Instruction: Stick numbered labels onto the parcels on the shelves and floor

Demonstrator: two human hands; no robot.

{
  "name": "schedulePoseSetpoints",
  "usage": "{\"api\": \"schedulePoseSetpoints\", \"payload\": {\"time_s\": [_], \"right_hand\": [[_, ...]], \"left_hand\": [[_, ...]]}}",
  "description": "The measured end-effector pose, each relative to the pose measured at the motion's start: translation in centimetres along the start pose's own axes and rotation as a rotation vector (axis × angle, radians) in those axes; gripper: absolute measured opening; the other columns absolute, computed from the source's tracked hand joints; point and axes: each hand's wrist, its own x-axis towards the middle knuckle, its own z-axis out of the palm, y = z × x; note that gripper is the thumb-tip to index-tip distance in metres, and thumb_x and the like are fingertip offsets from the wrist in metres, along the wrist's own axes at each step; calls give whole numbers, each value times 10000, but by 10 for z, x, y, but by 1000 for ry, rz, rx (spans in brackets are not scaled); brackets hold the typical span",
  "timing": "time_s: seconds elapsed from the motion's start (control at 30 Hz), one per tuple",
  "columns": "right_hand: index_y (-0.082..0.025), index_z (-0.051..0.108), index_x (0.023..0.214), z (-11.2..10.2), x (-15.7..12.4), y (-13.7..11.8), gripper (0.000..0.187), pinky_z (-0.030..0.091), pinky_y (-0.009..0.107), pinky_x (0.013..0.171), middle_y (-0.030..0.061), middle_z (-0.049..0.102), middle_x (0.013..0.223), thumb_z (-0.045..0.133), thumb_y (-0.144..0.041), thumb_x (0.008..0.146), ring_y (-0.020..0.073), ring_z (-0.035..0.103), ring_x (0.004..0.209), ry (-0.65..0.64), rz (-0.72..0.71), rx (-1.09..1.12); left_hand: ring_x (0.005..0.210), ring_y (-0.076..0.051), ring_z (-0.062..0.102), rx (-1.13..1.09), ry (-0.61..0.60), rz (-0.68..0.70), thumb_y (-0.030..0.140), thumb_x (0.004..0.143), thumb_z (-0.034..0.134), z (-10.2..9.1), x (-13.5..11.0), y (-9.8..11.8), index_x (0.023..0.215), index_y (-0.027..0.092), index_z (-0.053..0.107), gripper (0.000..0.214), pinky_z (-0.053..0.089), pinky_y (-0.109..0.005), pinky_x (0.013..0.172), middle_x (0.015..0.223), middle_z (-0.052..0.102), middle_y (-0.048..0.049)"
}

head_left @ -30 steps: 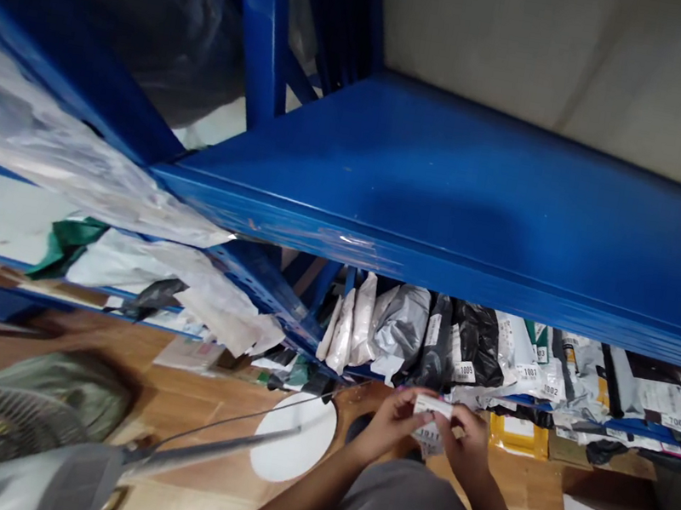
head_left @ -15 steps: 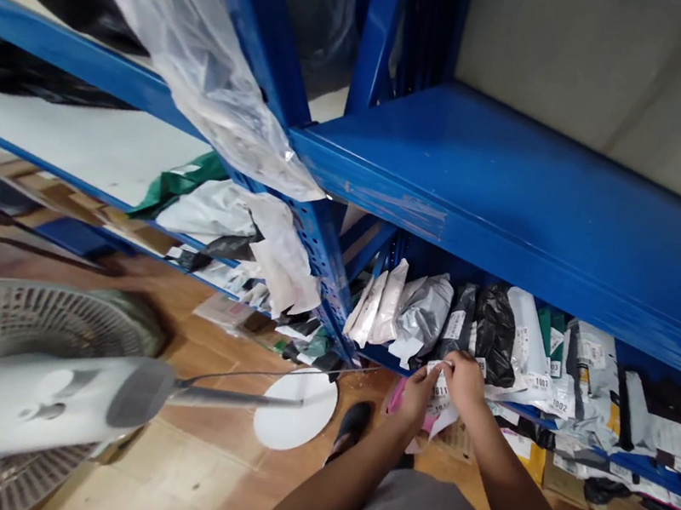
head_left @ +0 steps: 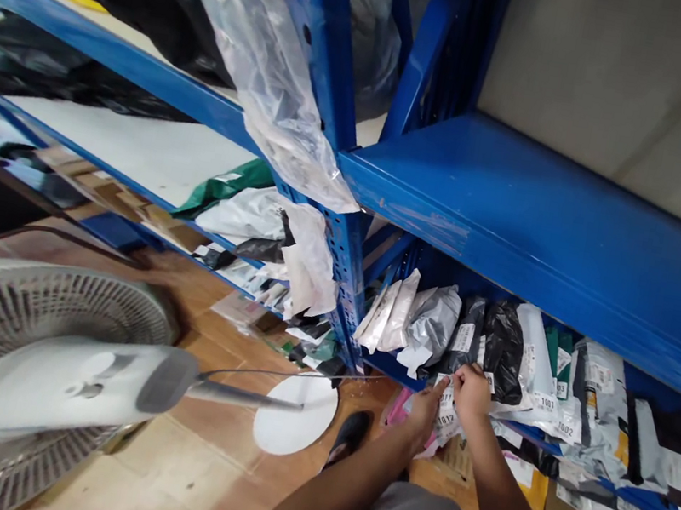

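My right hand (head_left: 471, 394) is closed at the front of a row of parcels (head_left: 497, 349) standing on a low blue shelf (head_left: 631, 499). Its fingers pinch a small white numbered label (head_left: 446, 386) against a dark grey parcel (head_left: 464, 340). My left hand (head_left: 424, 410) is just below and to the left, fingers curled on a strip of white numbered labels (head_left: 446, 417). The parcels are grey, black and white bags, and several carry numbered stickers.
A blue metal rack (head_left: 514, 222) with an upright post (head_left: 339, 263) fills the upper view, plastic bags (head_left: 277, 81) hanging over it. A standing fan (head_left: 36, 379) with a round white base (head_left: 295, 416) is at the left on the wooden floor. A dark shoe (head_left: 349, 434) lies nearby.
Both hands have risen from in front of my body to the parcels on the low shelf, carrying the labels. The view has swung left, bringing the fan in.
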Motion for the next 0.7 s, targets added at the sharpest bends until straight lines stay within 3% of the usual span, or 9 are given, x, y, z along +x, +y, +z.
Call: {"api": "schedulePoseSetpoints", "payload": {"time_s": [0.23,0.3,0.37,0.43,0.47,0.57,0.63,0.7], "right_hand": [[-216,635,647,4,-3,8,181,410,264,649,24,654,736,645,-114,796,160,616,670,-17,-27,15],[-222,685,796,2,-1,9,141,427,277,646,26,666,755,676,-88,751,181,631,674,-25,6,-1],[-213,687,1057,-3,7,0,391,459,303,653,70,703,886,705,-58,699,215,659,719,-17,44,-33],[-196,617,1251,-11,21,-19,580,514,347,748,141,692,1108,710,-57,696,265,687,899,-1,-40,-22],[-196,600,1282,-14,30,-31,589,527,369,837,160,660,1214,698,-65,715,284,671,1032,-12,-152,10],[-224,655,1186,-20,57,-65,438,471,381,1038,105,653,1245,624,-56,782,264,576,1241,-158,-520,100],[-224,695,1061,-18,68,-72,360,481,353,996,74,684,1114,570,-21,791,238,618,1125,-250,-527,66],[-217,704,1016,-15,70,-64,366,495,318,910,63,681,1047,532,6,783,210,643,972,-271,-408,15]], "left_hand": [[490,-211,582,101,-44,-65,686,593,825,-29,-19,12,609,247,563,512,450,-349,506,510,589,2],[451,-171,525,147,-40,-25,690,556,841,-43,-27,19,559,235,554,538,398,-308,478,489,563,14],[446,-136,473,183,-29,46,681,531,855,-57,-34,28,508,223,536,559,351,-274,475,470,533,28],[477,-124,463,206,-25,132,674,553,845,-69,-41,38,502,205,561,551,342,-260,498,479,534,29],[502,-127,473,213,-27,171,674,578,832,-73,-43,43,526,195,596,536,352,-258,516,501,554,22],[570,-145,515,216,-27,258,665,632,803,-79,-44,52,604,175,665,509,396,-261,564,573,612,1],[636,-170,564,198,-14,300,662,647,795,-74,-39,54,657,180,681,496,444,-268,617,624,648,-8],[714,-198,614,166,2,326,679,642,788,-65,-30,53,743,186,701,511,486,-284,682,690,688,-19]]}}
